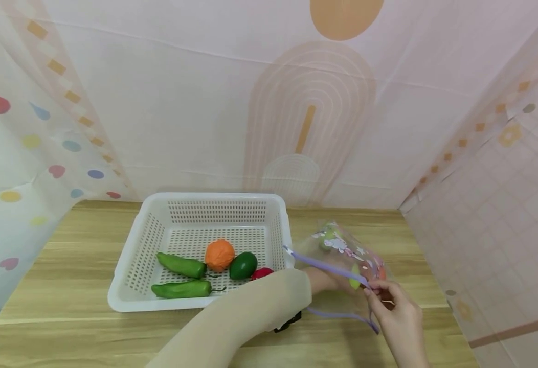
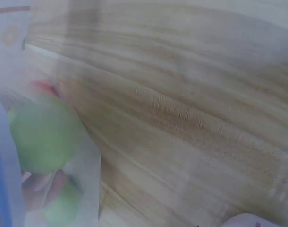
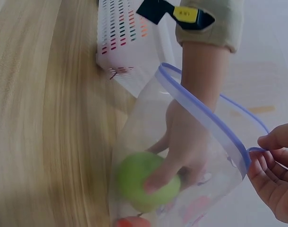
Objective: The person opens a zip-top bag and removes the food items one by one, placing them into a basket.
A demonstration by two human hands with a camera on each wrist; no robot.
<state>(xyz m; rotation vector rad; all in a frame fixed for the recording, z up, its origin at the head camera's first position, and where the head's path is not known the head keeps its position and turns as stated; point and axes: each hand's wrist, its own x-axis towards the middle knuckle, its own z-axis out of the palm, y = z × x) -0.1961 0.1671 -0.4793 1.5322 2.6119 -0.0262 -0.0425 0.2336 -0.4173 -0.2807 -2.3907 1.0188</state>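
- The left hand [image 3: 186,149] is inside a clear plastic bag [image 3: 229,177], its fingers closed round a green round fruit [image 3: 143,177] at lower centre of the right wrist view.
- The right hand [image 1: 400,312], at lower right of the head view, pinches the bag's purple edge [image 1: 326,266] between thumb and fingers.
- The bag's mouth gapes round the left forearm, and white and pink printed figures [image 1: 342,246] show on its far part.
- Just below the green round fruit, near the bottom edge of the right wrist view, sits a red item [image 3: 133,222]; the plastic blurs it.
- In the left wrist view, green shapes show through the film at lower left, too hazy to tell apart.
- A white basket [image 1: 214,196] stands left of the bag, at centre left of the head view.
- In its lower half lie two green peppers, one [image 1: 181,265] above the other [image 1: 181,290].
- To their right come an orange ball-like item [image 1: 220,255], a dark green oval fruit [image 1: 243,266] and a red piece [image 1: 262,273] partly hidden by the beige sleeve [image 1: 250,312].
- A black band [image 3: 156,10] with a yellow label circles the left sleeve's cuff.
- Under everything is a wood-grain table [image 1: 43,286]; patterned cloth [image 1: 181,102] fills the upper frame.
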